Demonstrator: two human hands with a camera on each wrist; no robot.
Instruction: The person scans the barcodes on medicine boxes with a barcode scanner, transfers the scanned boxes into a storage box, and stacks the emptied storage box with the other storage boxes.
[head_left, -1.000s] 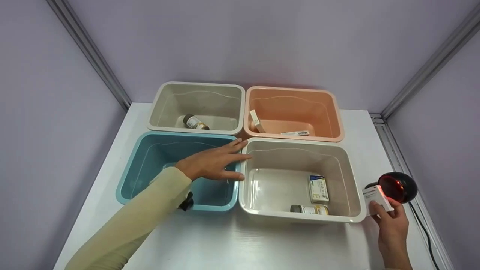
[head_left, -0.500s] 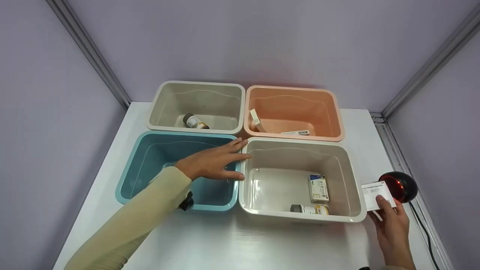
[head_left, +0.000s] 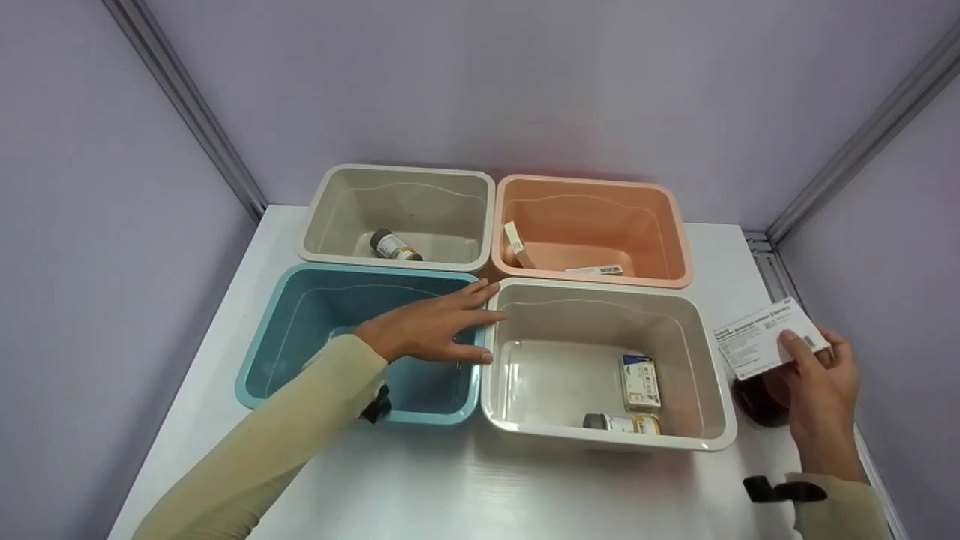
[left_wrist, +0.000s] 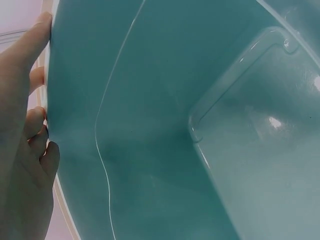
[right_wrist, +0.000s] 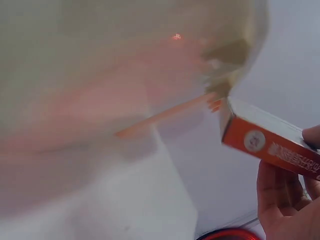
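Observation:
My right hand grips a white medicine box between thumb and fingers, over the right side of the table. Its printed face is turned up in the head view, while the right wrist view shows an orange side of the same medicine box. Just below the box sits a dark scanner, partly covered by it and the hand. My left hand reaches over the blue bin, fingers spread and fairly straight, touching the rims where it meets the cream bin. In the left wrist view the fingers lie along the blue rim.
Inside the cream bin lie a medicine box and a pill bottle. Behind, a grey bin contains a bottle, and an orange bin has two small boxes. Walls enclose the table's back and sides.
My right hand has lifted the medicine box up and away from the scanner, tilting its printed face; the scanner's red glow no longer falls on it. My left hand stays put.

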